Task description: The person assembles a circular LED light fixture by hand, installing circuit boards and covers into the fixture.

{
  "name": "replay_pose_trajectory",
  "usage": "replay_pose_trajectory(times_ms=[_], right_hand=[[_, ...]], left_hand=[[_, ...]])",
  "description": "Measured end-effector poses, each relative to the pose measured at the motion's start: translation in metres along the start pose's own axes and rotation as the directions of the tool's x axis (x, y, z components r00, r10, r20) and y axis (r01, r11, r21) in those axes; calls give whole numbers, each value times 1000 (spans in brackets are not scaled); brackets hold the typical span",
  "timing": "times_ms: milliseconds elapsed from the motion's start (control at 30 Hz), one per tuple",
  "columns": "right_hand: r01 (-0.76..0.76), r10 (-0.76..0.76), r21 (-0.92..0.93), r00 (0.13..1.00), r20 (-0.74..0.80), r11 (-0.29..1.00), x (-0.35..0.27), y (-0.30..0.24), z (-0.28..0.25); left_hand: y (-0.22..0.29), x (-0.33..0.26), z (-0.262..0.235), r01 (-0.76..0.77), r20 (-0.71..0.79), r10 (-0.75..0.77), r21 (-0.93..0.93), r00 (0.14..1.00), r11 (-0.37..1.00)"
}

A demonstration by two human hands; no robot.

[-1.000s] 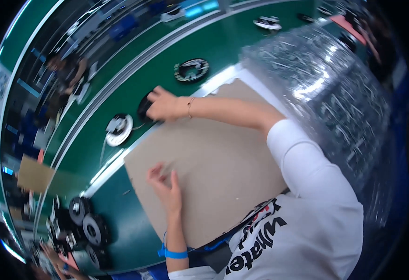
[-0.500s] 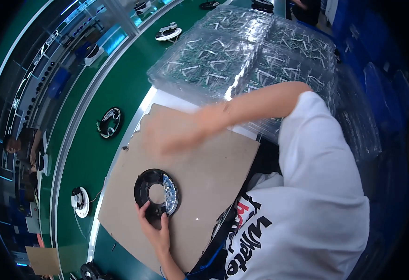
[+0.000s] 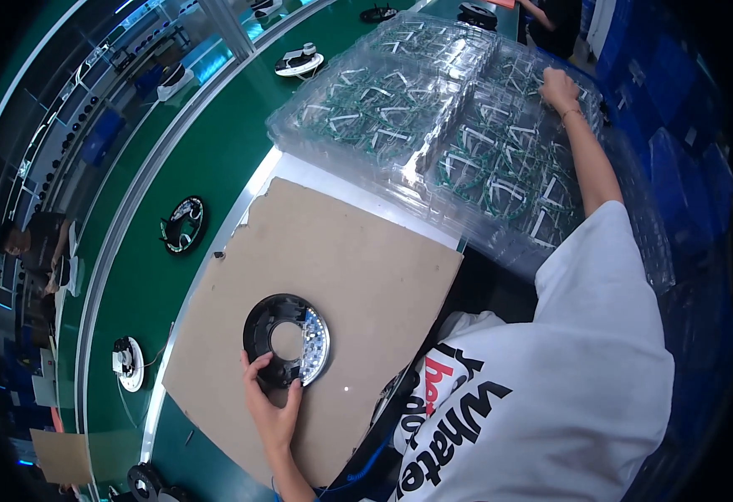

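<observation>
A black ring-shaped housing (image 3: 259, 327) lies on the cardboard sheet, with a curved board of small light-coloured parts (image 3: 314, 345) along its right side. My left hand (image 3: 273, 402) grips the near rim, thumb on the right and fingers on the left. At the far right, my right hand (image 3: 559, 89) is over the clear plastic trays (image 3: 433, 159), its fingers curled together. Whatever sits between those fingertips is too small to make out. Green wired pieces with white strips (image 3: 500, 188) fill the tray compartments.
Brown cardboard (image 3: 358, 276) covers the worktop before me. On the left a green conveyor (image 3: 145, 276) carries another black ring (image 3: 184, 226) and white round units (image 3: 130, 364). Blue bins (image 3: 668, 92) stand at right. Another person (image 3: 40, 251) is across the line.
My right hand has swung from above the cardboard to the far right of the trays. My left hand stays on the housing, which has barely moved.
</observation>
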State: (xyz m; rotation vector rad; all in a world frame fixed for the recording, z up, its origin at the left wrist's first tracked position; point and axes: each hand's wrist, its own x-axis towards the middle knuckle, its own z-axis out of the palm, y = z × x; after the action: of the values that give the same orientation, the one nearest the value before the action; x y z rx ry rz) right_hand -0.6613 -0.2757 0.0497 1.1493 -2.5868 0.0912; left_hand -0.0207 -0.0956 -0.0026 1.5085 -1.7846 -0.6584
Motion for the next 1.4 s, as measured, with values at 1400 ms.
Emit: replay_pose_trajectory(times_ms=[1400], right_hand=[[85, -881, 927, -353, -316, -366, -285, -320, -158]], left_hand=[[85, 17, -34, 1, -328, -16, -43, 944, 999]])
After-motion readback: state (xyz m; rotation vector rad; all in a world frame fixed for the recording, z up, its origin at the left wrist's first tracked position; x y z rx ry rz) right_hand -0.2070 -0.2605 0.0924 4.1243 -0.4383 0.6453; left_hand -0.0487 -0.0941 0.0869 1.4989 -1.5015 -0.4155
